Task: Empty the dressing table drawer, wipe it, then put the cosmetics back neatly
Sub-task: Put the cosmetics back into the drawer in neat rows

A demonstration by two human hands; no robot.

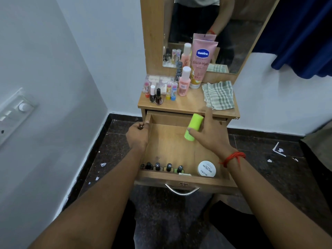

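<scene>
The wooden drawer (170, 146) is pulled out toward me. My right hand (208, 133) holds a lime green tube (193, 129) tilted above the drawer's back right part. My left hand (138, 135) rests closed against the drawer's left wall, with a small dark item between its fingers. Along the drawer's front wall stand several dark nail polish bottles (168, 167) and a round white jar (207, 168). On the tabletop (190, 103) stand a pink Vaseline tube (199, 63), a pink bottle (184, 81), lip balms (171, 91), two nail polishes (156, 97) and a checked cloth (219, 95).
A mirror (206, 24) rises behind the tabletop and reflects a person's arm. A white wall with a switch panel (16, 112) is at the left. A blue curtain (301, 38) hangs at the right. Bits of paper litter the dark floor (280, 150).
</scene>
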